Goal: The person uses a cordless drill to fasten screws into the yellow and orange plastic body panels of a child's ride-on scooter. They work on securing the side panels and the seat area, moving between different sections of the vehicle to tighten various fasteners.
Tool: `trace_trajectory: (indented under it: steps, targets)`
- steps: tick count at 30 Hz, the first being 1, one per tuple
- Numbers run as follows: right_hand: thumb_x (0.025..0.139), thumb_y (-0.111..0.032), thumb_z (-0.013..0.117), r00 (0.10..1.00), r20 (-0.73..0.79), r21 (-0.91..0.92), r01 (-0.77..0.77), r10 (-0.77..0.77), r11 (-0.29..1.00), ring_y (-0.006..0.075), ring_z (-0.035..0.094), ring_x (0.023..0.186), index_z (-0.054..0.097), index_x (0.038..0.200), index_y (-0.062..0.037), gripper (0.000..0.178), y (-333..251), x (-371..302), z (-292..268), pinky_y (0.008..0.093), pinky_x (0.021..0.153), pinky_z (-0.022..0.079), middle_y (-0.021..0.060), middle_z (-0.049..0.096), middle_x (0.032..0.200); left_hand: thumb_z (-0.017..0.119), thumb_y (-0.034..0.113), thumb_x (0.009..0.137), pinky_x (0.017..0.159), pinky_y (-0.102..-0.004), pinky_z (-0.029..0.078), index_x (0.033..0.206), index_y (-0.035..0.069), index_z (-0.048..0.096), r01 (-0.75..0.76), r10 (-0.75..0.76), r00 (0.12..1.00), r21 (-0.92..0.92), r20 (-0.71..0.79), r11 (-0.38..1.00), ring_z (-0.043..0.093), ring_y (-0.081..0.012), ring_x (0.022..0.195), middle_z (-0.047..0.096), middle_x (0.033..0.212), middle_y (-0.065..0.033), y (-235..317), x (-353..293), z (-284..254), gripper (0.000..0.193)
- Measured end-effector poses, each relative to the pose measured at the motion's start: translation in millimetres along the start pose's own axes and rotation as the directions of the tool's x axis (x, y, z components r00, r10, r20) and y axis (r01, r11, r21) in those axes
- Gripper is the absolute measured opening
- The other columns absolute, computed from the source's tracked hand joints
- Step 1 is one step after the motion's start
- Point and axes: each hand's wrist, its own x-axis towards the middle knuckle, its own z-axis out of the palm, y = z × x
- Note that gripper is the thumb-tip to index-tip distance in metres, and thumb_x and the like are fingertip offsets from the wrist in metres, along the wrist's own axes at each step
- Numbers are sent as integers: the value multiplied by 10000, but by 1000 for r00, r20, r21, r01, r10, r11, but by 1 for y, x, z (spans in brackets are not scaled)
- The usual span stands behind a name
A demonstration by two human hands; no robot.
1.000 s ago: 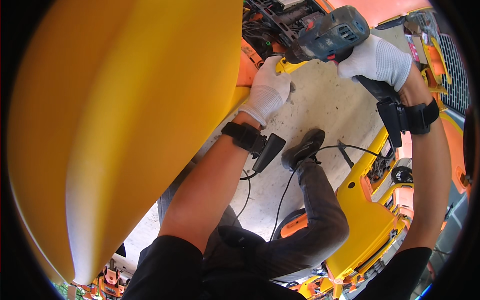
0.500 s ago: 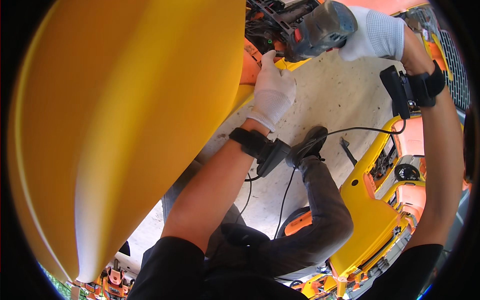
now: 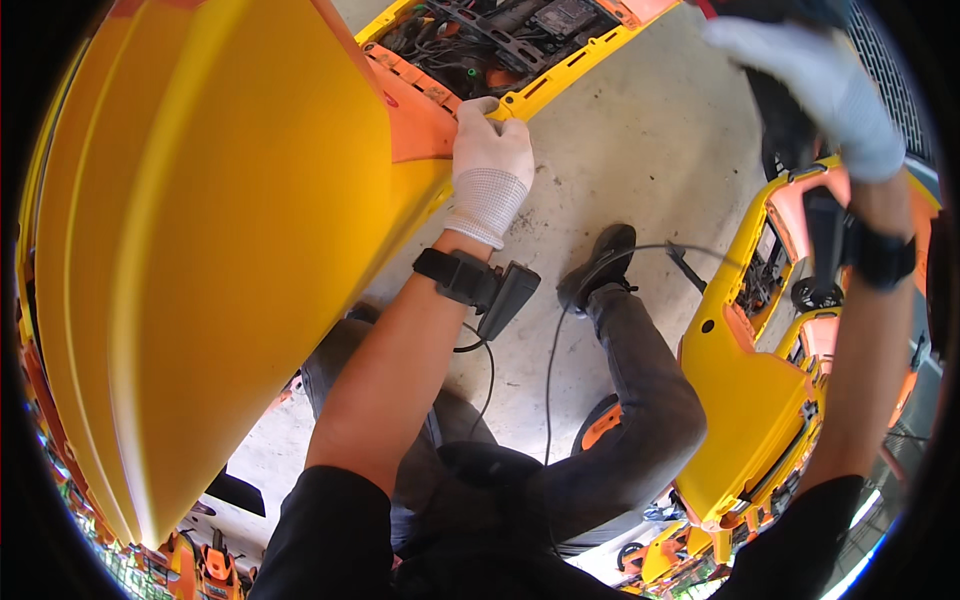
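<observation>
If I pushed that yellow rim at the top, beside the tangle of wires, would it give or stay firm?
The rim would probably stay mostly firm: its long edge shows no visible sagging. It looks narrow, though, so a hard push might flex it slightly. Its smooth-looking surface could feel somewhat slippery.

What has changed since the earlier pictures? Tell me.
The right hand, blurred, has swung right with the drill, away from the left hand, uncovering more of the wiring opening. The left hand stays at the yellow frame.
</observation>
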Motion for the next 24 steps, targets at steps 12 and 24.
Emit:
trace_trajectory:
  steps: [12, 24]
  targets:
    - [770, -75, 683, 400, -71, 948, -257, 914, 187, 193, 621, 690, 590, 1107, 31, 366, -36, -268, 111, 336, 671, 544, 67, 605, 812, 585, 202, 873, 768, -350, 520, 1024, -10, 656, -136, 85, 935, 127, 344, 983, 673, -255, 814, 695, 872, -147, -12, -42, 4, 270]
    - [835, -113, 660, 271, 191, 978, -130, 943, -161, 199, 624, 707, 588, 1133, 28, 337, -96, -365, 197, 324, 707, 545, 66, 620, 797, 573, 211, 914, 619, -287, 486, 1013, -11, 644, -496, 255, 782, 320, 569, 807, 605, -127, 652, 654, 777, -65, -2, -122, -36, 253]
